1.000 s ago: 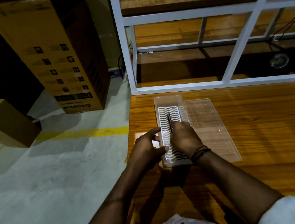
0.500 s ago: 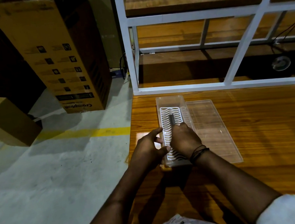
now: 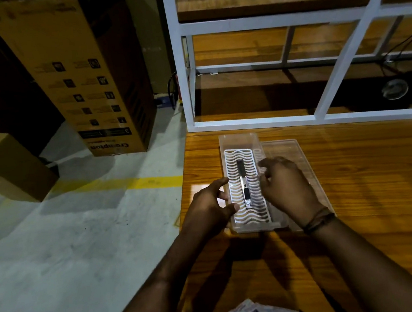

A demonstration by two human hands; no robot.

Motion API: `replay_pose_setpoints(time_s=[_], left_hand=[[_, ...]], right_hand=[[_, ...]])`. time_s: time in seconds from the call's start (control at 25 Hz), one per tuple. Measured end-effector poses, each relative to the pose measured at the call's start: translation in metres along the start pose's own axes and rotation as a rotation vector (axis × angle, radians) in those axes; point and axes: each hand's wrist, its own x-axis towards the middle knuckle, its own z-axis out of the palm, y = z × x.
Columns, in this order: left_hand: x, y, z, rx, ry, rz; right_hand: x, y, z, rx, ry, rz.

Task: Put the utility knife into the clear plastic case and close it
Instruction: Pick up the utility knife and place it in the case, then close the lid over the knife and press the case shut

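Head view gives us a dim scene, and much of it is hard to read. Our utility knife (image 3: 244,183) lies lengthwise on the white wavy grid insert (image 3: 250,212) inside the clear plastic case (image 3: 239,139), free of both hands; its near end shows a metal tip, but the blade state is too small to tell. The case's lid (image 3: 304,167) lies open flat on the tabletop (image 3: 370,188), just to the right of the tray, and the right hand (image 3: 287,187) covers a good part of it. How lid and tray join we cannot tell.

Our left hand (image 3: 209,206) rests at the tray's left wall, thumb tip against the near left edge of the insert, fingers (image 3: 218,183) spread and holding nothing. The right hand hovers over the tray's right edge with its fingers curled loosely and apart, also empty; whether it touches the lid beneath is hidden. A dark band circles the right wrist.

On the floor to the left stands a tall cardboard box (image 3: 83,80), upside down to us, with "Crompton" readable near its base; the small icons and other print are too blurred to read. A white metal frame (image 3: 183,81) rises behind the tabletop, cut off at the top.
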Motion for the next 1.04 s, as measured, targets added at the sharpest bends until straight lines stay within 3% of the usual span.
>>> replay_pose_setpoints(time_s=[0.12,0.24,0.32,0.64,0.84,1.04], left_hand=[[0.0,-0.001,0.0,0.019,0.007,0.014],[0.001,-0.002,0.0,0.019,0.01,0.016],[0.001,-0.002,0.0,0.015,0.011,0.014],[-0.001,-0.001,0.001,0.041,0.031,0.023],[0.0,0.0,0.002,0.051,0.031,0.008],[-0.001,0.004,0.002,0.034,0.026,-0.017]], right_hand=[[-0.002,0.038,-0.011,-0.075,0.009,0.221],[-0.006,0.073,-0.007,-0.254,-0.239,0.615],[-0.009,0.083,-0.005,-0.319,-0.316,0.711],[0.006,0.081,-0.018,-0.132,-0.303,0.726],[0.004,0.06,-0.04,0.342,-0.219,0.631],[-0.006,0.016,-0.055,0.634,-0.113,0.585]])
